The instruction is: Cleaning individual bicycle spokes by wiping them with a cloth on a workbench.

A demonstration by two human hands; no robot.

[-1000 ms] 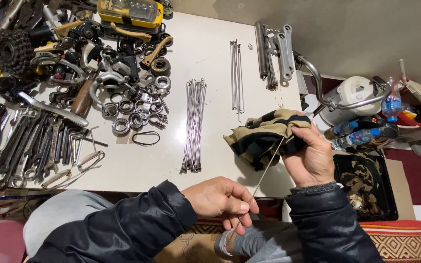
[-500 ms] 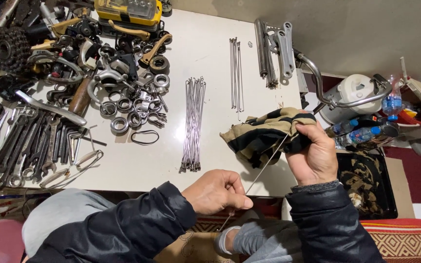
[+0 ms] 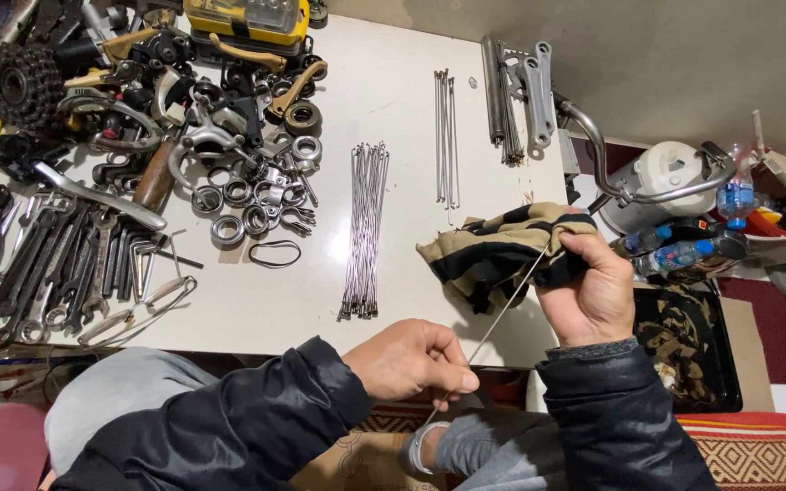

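Observation:
My left hand [image 3: 416, 359] pinches the near end of a thin metal spoke [image 3: 493, 325] just below the white table's front edge [image 3: 256, 332]. The spoke runs up and to the right into a tan and black striped rag [image 3: 493, 255], and my right hand [image 3: 593, 291] grips that rag around the spoke's far part. The far tip of the spoke is hidden inside the cloth. A bundle of several spokes [image 3: 364, 232] lies on the table to the left of the rag. A smaller set of spokes [image 3: 445, 145] lies farther back.
Wrenches [image 3: 47, 268], bearing rings [image 3: 247, 205], a cassette cog [image 3: 20, 82] and a yellow case [image 3: 246, 18] crowd the table's left side. Crank arms [image 3: 516, 91] lie at the back right. A handlebar [image 3: 629, 186], water bottles [image 3: 684, 250] and a black tray [image 3: 684, 345] are at right.
My left hand has shifted slightly along the spoke while my right hand keeps the rag wrapped on it. The rag has barely moved.

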